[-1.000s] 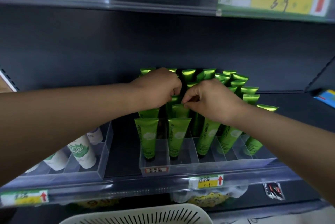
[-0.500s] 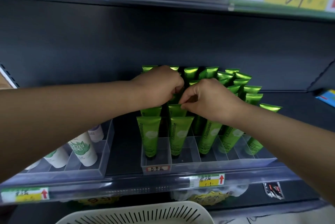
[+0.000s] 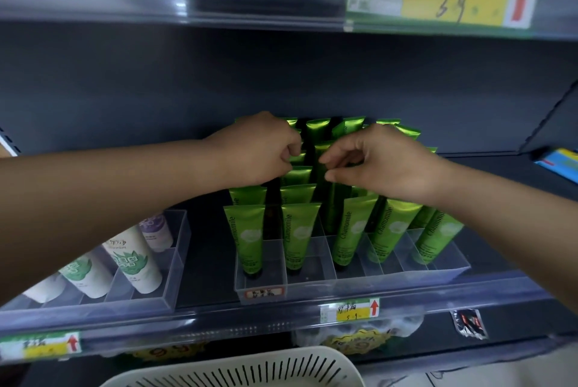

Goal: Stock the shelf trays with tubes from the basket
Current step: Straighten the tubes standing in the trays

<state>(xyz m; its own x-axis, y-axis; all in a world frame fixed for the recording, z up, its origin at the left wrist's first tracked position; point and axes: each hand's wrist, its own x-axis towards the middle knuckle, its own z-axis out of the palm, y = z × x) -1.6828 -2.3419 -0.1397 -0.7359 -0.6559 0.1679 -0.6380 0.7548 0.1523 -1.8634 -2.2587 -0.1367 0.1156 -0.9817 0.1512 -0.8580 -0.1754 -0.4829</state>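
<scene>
Tray at left [image 3: 179,264]: clear plastic with dividers, on the dark shelf [image 3: 205,264], well apart from the middle tray.
White tubes [image 3: 134,258]: stand in the left tray with caps down, long axes leaning away toward the back; a lilac-labelled one sits behind them.
Left hand [image 3: 259,148]: reaches in from the left over the back rows, fingers curled tight with the fingertips on the crimped top of one green tube in the second column, gripping it.
Green tubes [image 3: 247,239]: fill the middle tray in columns running front to back, each cap down and flat crimped end up; long axes near upright, the ones toward the right tilting further rightward. "Chamomile" runs up the front ones.
Middle tray [image 3: 359,283]: clear, divided into lanes, set at the front of the shelf; the front of each lane is bare.
Right hand [image 3: 387,164]: comes in from the right, thumb and forefinger drawn close together above the third column, other fingers curled; whether they actually pinch a tube top is lost in shadow.
Price tag [image 3: 348,311]: yellow with a red arrow, on the shelf edge below the middle tray.
Basket [image 3: 237,371]: white, slotted, at the bottom edge below the shelf; its contents are out of sight.
</scene>
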